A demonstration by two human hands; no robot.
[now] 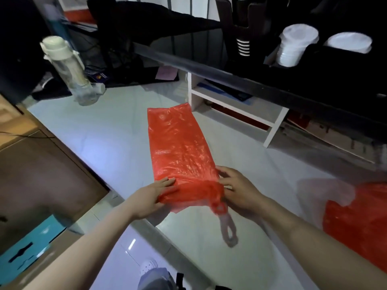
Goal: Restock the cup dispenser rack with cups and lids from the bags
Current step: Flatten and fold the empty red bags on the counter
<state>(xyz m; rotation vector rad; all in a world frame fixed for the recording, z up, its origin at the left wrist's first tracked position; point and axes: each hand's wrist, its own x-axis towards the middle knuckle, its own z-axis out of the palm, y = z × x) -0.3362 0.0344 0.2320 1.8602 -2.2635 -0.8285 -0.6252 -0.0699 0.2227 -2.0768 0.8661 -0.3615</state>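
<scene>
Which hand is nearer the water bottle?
Left. The left hand holds the red bag's near-left edge, below the bottle; the right hand is farther right.

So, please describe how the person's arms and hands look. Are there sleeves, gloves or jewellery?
Both forearms are bare as far as the picture shows, with no sleeves in view. The left hand and the right hand wear no gloves. No rings, watch or bracelet show on the visible fingers and wrists. No markings are visible.

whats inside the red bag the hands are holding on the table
The red bag is opaque, so its contents stay hidden. Its long, blocky bulge suggests something stacked. The left hand and right hand grip the tied end.
</scene>
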